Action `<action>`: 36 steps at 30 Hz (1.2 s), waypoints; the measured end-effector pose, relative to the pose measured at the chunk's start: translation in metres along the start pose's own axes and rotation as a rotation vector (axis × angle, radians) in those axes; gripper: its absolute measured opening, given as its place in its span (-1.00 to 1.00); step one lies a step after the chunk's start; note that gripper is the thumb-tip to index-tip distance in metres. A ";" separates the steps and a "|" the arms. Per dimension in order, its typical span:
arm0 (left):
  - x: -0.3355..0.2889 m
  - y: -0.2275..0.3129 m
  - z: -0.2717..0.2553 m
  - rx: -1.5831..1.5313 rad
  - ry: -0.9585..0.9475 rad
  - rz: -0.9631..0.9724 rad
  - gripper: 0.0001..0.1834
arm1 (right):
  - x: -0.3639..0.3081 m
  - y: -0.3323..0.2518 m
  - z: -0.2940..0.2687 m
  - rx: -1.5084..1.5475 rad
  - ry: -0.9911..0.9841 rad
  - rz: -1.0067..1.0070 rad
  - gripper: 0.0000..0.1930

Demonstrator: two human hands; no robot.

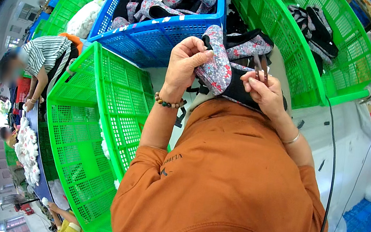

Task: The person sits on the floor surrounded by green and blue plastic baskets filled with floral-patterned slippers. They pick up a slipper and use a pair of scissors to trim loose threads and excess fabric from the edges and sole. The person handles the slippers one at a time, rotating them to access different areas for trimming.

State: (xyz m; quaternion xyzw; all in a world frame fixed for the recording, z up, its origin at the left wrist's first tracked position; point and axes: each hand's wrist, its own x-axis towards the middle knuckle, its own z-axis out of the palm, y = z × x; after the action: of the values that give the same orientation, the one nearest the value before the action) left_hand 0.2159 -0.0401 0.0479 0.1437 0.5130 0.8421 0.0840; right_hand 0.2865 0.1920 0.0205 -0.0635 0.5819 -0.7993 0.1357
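The left hand (pixel 188 62) was pinched nearly closed at the near-side edge of a floral slipper-shaped piece (pixel 216 68), though I couldn't tell whether a thread lay between its fingertips. The right hand (pixel 265 91) was curled around dark thread snips (pixel 259 67), their blades a little apart and pointing away from the wearer. The piece lay above the lap, between the hands, with more floral-and-black fabric (pixel 252 47) just beyond it. I took the step in hand for thread trimming; the next move, I judged, called for steadying the edge and bringing the blades to it without nicking the cloth. Beyond stood a blue crate (pixel 173 31) heaped with similar pieces, flanked by a green crate (pixel 123 102) at left and another (pixel 289 50) at right. Dark scraps (pixel 326 123) dotted the pale floor (pixel 304 147). Farther left, a co-worker in stripes (pixel 47 51) leaned by a bench (pixel 43 169) carrying fluffy white pieces (pixel 28 151).
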 end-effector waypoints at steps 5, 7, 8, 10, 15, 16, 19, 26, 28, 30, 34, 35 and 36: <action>0.011 0.002 0.012 -0.002 0.008 0.009 -0.86 | 0.008 0.002 0.017 -0.068 -0.021 -0.201 -0.43; 0.013 0.000 0.024 0.069 -0.071 0.073 -0.81 | 0.011 0.007 0.022 -0.130 0.020 -0.269 -0.13; 0.010 0.003 0.029 0.060 -0.176 0.034 -0.72 | 0.010 0.006 0.023 -0.107 -0.007 -0.258 -0.11; 0.008 0.008 0.032 0.077 -0.353 -0.031 -0.50 | 0.006 0.003 0.027 -0.050 -0.039 -0.261 -0.23; 0.008 0.026 0.025 0.219 -0.410 -0.118 -0.44 | 0.008 -0.001 0.003 0.080 0.161 -0.028 -0.57; 0.007 0.027 0.022 0.298 -0.423 -0.158 -0.44 | 0.009 -0.005 0.000 0.208 0.189 0.013 -0.61; 0.005 0.018 0.006 0.597 -0.437 -0.033 -0.55 | 0.012 -0.016 -0.016 0.482 0.138 -0.028 -0.76; -0.007 0.021 -0.020 0.540 -0.002 0.037 -0.74 | 0.004 -0.019 -0.021 0.353 0.140 -0.257 -0.63; -0.008 0.014 -0.020 0.583 0.198 -0.019 -0.72 | 0.001 -0.019 -0.012 -0.072 0.122 -0.539 -0.64; -0.009 0.001 -0.020 0.441 0.135 -0.150 -0.39 | -0.001 -0.026 0.003 -0.594 -0.043 -0.753 -0.67; -0.013 -0.021 0.007 -0.142 -0.153 -0.201 -0.25 | 0.004 -0.020 0.029 -1.136 -0.312 -0.887 -0.58; -0.014 -0.018 0.011 -0.105 -0.142 -0.262 -0.27 | 0.002 -0.018 0.033 -1.233 -0.375 -0.892 -0.59; -0.011 -0.017 0.011 -0.109 -0.133 -0.320 -0.30 | 0.003 -0.018 0.034 -1.186 -0.440 -0.844 -0.59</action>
State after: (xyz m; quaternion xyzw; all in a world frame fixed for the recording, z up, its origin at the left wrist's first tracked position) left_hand 0.2296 -0.0258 0.0357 0.1106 0.4762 0.8332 0.2585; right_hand 0.2894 0.1655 0.0478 -0.5010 0.7998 -0.3058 -0.1257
